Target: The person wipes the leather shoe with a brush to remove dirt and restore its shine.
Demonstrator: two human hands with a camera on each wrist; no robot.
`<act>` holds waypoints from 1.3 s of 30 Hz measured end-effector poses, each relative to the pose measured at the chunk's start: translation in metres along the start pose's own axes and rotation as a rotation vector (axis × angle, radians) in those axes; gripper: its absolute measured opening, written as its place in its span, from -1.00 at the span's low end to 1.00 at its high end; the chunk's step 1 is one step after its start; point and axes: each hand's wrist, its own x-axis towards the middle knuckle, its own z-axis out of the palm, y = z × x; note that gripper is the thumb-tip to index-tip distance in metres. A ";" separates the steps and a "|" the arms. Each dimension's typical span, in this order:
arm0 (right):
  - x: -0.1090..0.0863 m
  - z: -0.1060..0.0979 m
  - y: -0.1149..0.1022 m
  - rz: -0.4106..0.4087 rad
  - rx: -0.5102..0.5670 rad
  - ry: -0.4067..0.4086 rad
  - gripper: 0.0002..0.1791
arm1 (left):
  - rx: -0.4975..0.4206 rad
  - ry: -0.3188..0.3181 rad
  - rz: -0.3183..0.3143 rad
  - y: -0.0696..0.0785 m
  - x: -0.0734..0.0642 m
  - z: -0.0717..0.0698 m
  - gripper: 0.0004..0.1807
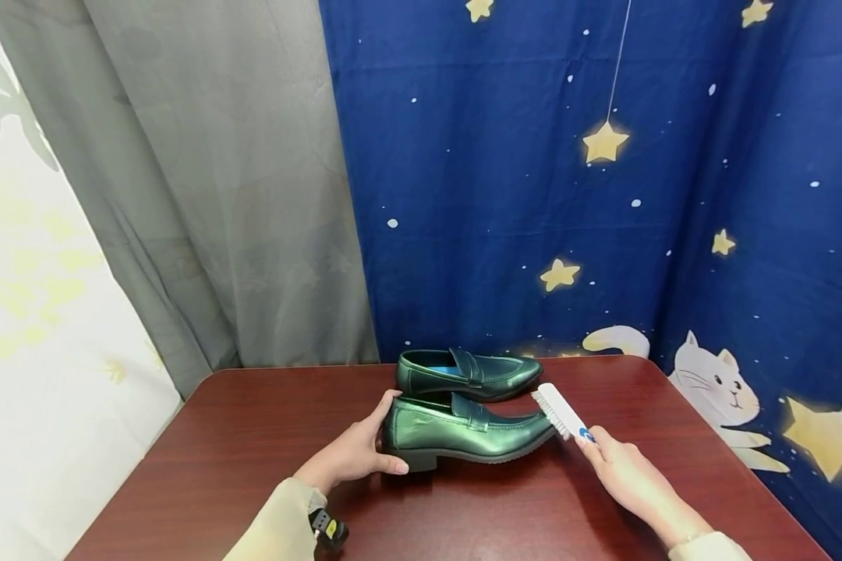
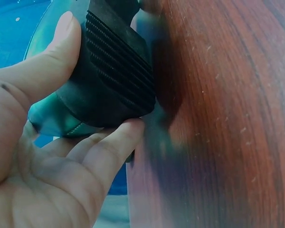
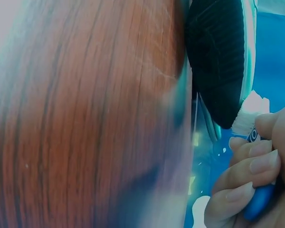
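Observation:
A shiny green loafer (image 1: 456, 432) stands on the table, its toe pointing right. My left hand (image 1: 354, 452) grips it around the heel. In the left wrist view, the thumb lies on one side of the ridged black heel (image 2: 118, 66) and the fingers on the other. My right hand (image 1: 627, 475) holds a white brush (image 1: 564, 409) by its handle, bristles against or very near the loafer's toe. Seen from the right wrist, fingers curl round the blue handle end (image 3: 260, 202), and the bristles (image 3: 249, 114) are beside the toe. The second green loafer (image 1: 494, 374) stands just behind.
The reddish-brown wooden table (image 1: 252, 436) has its back edge just beyond the far loafer. Behind it hang a grey curtain (image 1: 252, 195) and a blue star-patterned curtain (image 1: 477, 195). A small dark device (image 1: 328, 530) is at the left cuff.

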 end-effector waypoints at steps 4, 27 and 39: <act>0.002 -0.001 0.003 -0.007 0.005 -0.001 -0.71 | -0.012 0.001 0.008 0.000 0.000 0.001 0.25; 0.006 0.000 0.009 -0.009 0.007 0.038 -0.72 | -0.006 0.028 0.009 0.002 -0.003 0.005 0.23; -0.002 0.007 -0.001 0.010 -0.018 0.030 -0.67 | -0.020 0.035 -0.002 0.002 -0.003 0.005 0.20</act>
